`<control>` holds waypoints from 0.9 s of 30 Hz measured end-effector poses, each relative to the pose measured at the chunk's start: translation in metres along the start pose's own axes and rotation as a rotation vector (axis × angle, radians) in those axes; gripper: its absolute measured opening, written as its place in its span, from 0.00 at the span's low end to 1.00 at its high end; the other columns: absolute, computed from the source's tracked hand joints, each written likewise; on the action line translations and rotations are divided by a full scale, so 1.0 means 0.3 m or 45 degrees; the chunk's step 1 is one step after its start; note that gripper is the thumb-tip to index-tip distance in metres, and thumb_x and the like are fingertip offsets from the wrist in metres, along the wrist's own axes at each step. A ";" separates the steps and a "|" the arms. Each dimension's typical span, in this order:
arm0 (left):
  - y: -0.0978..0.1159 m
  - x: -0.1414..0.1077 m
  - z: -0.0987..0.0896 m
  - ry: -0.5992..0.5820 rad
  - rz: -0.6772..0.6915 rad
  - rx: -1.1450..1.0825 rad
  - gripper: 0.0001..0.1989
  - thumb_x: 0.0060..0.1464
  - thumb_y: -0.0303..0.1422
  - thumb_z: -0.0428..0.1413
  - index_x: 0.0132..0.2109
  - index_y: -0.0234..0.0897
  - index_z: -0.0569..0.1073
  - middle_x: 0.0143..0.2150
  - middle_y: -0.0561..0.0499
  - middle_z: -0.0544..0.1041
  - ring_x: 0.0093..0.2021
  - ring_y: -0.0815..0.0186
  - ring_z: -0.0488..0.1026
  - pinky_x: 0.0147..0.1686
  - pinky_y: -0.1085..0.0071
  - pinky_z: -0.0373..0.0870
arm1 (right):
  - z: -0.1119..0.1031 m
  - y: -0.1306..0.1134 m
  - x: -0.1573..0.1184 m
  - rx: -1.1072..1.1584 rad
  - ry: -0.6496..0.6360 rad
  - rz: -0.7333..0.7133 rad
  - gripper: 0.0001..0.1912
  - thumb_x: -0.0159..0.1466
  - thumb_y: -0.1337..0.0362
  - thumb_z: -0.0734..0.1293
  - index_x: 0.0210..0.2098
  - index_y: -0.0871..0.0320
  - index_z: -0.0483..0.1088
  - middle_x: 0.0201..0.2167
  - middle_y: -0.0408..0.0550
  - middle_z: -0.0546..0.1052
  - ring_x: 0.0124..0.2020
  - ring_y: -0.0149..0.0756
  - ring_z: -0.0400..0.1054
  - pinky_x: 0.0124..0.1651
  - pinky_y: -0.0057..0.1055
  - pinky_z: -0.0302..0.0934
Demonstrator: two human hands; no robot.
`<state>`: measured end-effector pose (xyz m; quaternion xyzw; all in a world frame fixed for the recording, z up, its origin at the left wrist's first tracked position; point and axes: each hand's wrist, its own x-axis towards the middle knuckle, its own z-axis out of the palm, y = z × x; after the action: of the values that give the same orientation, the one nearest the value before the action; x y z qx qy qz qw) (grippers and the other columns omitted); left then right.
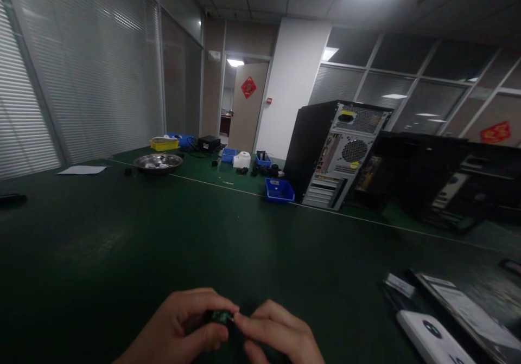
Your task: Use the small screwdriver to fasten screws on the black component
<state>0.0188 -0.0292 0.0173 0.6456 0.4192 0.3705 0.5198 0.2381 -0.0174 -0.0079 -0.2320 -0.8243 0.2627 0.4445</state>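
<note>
A small green circuit board [221, 317] is held low in the view, just above the near part of the green tabletop [244, 239]. It is pinched between the thumb and forefinger of the left hand [181, 320], and much of it is covered by those fingers. The right hand [285, 331] is brought close on the other side, its fingers bunched narrowly and its fingertips set at the board's right edge — whether anything is gripped there cannot be told, though a tiny pale tip is seen between the two hands.

To the right, a white device [431, 337] is laid on the tabletop beside a flat, dark-edged unit [468, 304] on which a pale label is borne. Farther back, a black computer tower [358, 155] is stood upright with its metal rear panel turned toward the view, and more dark equipment [439, 190] is placed to its right. Just left of the tower, a blue tray [280, 198] is set down.

Along the far left part of the tabletop, a shiny metal bowl [158, 169] is seen with pale items in it, and a yellow basket [164, 146] is placed behind it — blurred in outline. A white sheet [82, 170] is laid flat to the bowl's left.
</note>
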 end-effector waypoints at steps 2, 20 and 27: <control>-0.003 0.001 0.004 -0.020 -0.029 -0.096 0.09 0.52 0.32 0.61 0.42 0.42 0.81 0.32 0.53 0.75 0.27 0.69 0.70 0.29 0.73 0.66 | 0.000 -0.022 0.015 0.042 0.061 -0.023 0.28 0.58 0.78 0.68 0.53 0.46 0.73 0.29 0.48 0.78 0.26 0.35 0.74 0.27 0.27 0.65; -0.018 0.037 0.005 0.014 -0.128 -0.492 0.11 0.47 0.24 0.64 0.39 0.36 0.75 0.30 0.55 0.79 0.27 0.71 0.74 0.30 0.74 0.68 | -0.022 -0.046 0.027 -0.012 -0.147 0.065 0.14 0.66 0.63 0.65 0.50 0.57 0.74 0.31 0.54 0.80 0.30 0.40 0.75 0.32 0.29 0.68; -0.032 0.035 -0.001 0.036 -0.111 -0.567 0.16 0.51 0.32 0.64 0.48 0.39 0.73 0.42 0.48 0.80 0.41 0.60 0.77 0.43 0.64 0.70 | -0.018 -0.023 0.011 -0.007 -0.153 0.013 0.22 0.67 0.65 0.64 0.61 0.54 0.65 0.34 0.53 0.79 0.33 0.39 0.74 0.36 0.31 0.68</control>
<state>0.0209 -0.0183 0.0085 0.4909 0.3618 0.4402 0.6591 0.2401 -0.0194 0.0008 -0.2213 -0.8490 0.2761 0.3924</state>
